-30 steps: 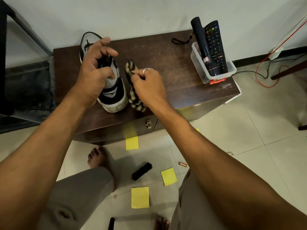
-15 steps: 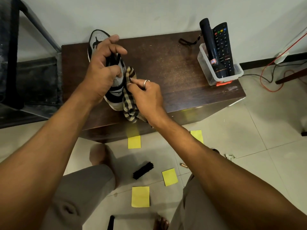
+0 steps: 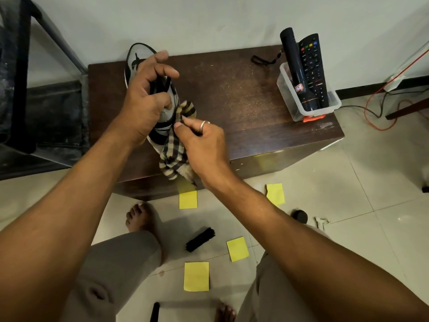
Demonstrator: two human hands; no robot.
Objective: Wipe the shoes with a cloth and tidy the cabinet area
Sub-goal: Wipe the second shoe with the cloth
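Shoe: one only, a black, grey and white sneaker, held at the left end of the dark wooden cabinet top. Whether its sole rests on the wood cannot be told.

In the head view, the left hand grips the shoe, fingers curled in around its laces. The right hand, with one ring on a finger, pinches the one checked cloth between thumb and fingers, and the cloth lies against the shoe's side and hangs past the cabinet's front edge.

At the right end of the cabinet top stands one clear plastic container holding one black torch and one remote control, both leaning upright.

On the tiled floor below lie four yellow sticky notes and one black brush between them. Two bare feet show.
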